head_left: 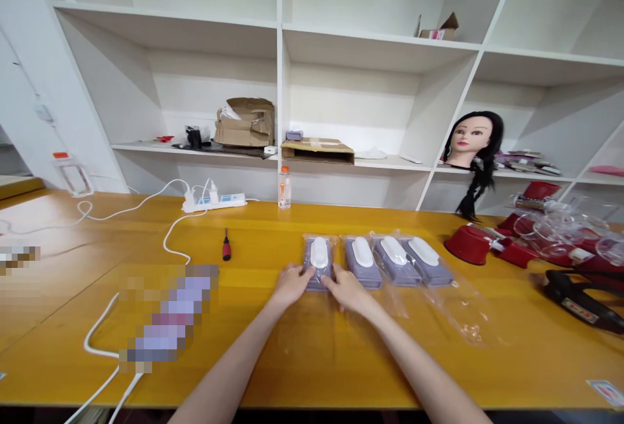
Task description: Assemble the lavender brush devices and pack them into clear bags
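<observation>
Between my two hands lies a grey-purple block-shaped pack [313,279] with a white oval piece [320,252] on top, wrapped in clear plastic. My left hand [292,284] holds its near left side, thumb on the near part. On the opposite side, my right hand [347,289] grips the near right edge, its thumb also on top. Just right of it are three similar packs: one beside my right hand [363,276], a middle one [400,274] and an outer one [433,273]. Clear plastic bag ends trail toward me from the two at the right.
A red-handled screwdriver [226,248], a white power strip [219,202] and a small bottle [285,190] sit farther back. Red cups [468,245] and a black tool [580,304] occupy the right. White cables cross the left, near a blurred object [170,320].
</observation>
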`<state>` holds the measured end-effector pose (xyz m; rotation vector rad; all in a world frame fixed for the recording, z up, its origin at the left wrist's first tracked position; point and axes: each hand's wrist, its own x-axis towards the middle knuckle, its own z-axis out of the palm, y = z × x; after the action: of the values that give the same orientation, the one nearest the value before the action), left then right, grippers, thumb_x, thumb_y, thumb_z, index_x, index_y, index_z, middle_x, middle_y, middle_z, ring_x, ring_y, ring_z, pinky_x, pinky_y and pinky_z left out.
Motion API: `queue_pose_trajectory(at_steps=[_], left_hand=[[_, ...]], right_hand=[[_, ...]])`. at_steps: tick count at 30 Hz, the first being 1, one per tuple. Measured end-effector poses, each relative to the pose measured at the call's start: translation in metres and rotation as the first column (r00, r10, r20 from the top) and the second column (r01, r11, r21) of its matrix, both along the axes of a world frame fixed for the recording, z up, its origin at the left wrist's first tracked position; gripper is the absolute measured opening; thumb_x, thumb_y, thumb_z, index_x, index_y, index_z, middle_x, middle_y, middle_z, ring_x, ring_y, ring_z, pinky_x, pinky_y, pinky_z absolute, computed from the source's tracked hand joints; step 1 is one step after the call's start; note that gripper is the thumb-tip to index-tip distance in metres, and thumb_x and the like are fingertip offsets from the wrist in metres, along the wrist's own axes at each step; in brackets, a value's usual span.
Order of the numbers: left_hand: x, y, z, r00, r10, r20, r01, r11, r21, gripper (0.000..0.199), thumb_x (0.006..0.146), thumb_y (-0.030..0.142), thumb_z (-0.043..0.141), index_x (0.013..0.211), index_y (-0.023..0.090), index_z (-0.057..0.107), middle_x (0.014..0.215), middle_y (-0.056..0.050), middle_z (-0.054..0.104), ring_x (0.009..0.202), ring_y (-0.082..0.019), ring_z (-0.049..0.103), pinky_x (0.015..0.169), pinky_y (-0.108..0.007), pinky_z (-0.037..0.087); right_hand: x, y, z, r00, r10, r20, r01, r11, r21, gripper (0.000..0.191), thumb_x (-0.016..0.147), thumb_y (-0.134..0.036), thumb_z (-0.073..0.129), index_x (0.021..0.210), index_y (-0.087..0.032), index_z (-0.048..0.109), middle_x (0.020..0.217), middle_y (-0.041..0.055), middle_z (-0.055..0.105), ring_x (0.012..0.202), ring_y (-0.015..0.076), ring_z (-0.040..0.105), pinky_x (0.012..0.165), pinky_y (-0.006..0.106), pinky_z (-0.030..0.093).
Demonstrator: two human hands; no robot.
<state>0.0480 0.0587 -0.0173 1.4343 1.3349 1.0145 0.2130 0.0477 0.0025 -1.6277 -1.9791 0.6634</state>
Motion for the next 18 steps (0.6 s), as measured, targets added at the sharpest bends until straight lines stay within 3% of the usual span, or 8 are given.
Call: queue_pose_trajectory(at_steps=[2,6,11,14,18], left_hand=[[0.003,-0.002,0.001,0.989,0.023,0.149,-0.019,0.999,-0.028,0.025,0.073,0.034,0.058,0.089,0.016,0.066,0.103,-0.010,0.067,0.108,-0.027,0.055,0.092,-0.035,0.039],[0.004,-0.007,0.006,0.900,0.079,0.429,-0.032,0.993,-0.115,0.037,0.071,0.021,0.059,0.109,0.020,0.057,0.106,-0.004,0.066,0.094,-0.017,0.061,0.085,-0.027,0.044],[-0.005,-0.006,0.011,0.777,0.130,0.616,0.111,0.935,-0.337,0.020,0.069,0.015,0.059,0.089,0.015,0.058,0.078,-0.004,0.066,0.069,-0.013,0.062,0.069,-0.024,0.049],[-0.011,-0.004,0.011,0.724,0.127,0.678,0.223,0.887,-0.404,0.016,0.071,0.021,0.056,0.085,0.014,0.058,0.075,-0.005,0.067,0.066,-0.015,0.063,0.066,-0.027,0.050],[-0.010,-0.002,0.007,0.683,0.127,0.719,0.296,0.852,-0.432,0.031,0.076,0.036,0.056,0.095,0.012,0.058,0.082,-0.010,0.069,0.073,-0.022,0.067,0.069,-0.035,0.053]], right_hand=[[-0.007,-0.001,-0.009,0.998,0.035,-0.052,-0.036,0.999,-0.032,0.029,0.080,-0.029,0.050,0.104,-0.013,0.051,0.070,0.0042,0.066,0.039,0.0129,0.056,0.046,0.024,0.043],[-0.015,-0.004,-0.016,0.990,0.045,-0.132,-0.043,0.999,0.019,0.038,0.074,-0.017,0.053,0.112,-0.016,0.047,0.078,0.0016,0.066,0.053,0.0135,0.060,0.055,0.024,0.045],[-0.013,-0.006,-0.009,0.987,0.011,-0.158,0.012,0.989,0.146,0.047,0.071,-0.013,0.053,0.118,-0.013,0.049,0.076,0.0027,0.063,0.069,0.0177,0.059,0.069,0.029,0.045],[-0.012,-0.007,-0.007,0.987,0.053,-0.150,-0.022,0.980,0.199,0.047,0.072,-0.014,0.050,0.119,-0.012,0.051,0.079,0.0046,0.064,0.071,0.0184,0.058,0.071,0.031,0.046],[-0.013,-0.007,-0.011,0.974,0.153,-0.169,-0.108,0.963,0.246,0.050,0.070,-0.009,0.047,0.120,-0.015,0.052,0.095,0.0061,0.066,0.081,0.0182,0.059,0.078,0.031,0.046]])
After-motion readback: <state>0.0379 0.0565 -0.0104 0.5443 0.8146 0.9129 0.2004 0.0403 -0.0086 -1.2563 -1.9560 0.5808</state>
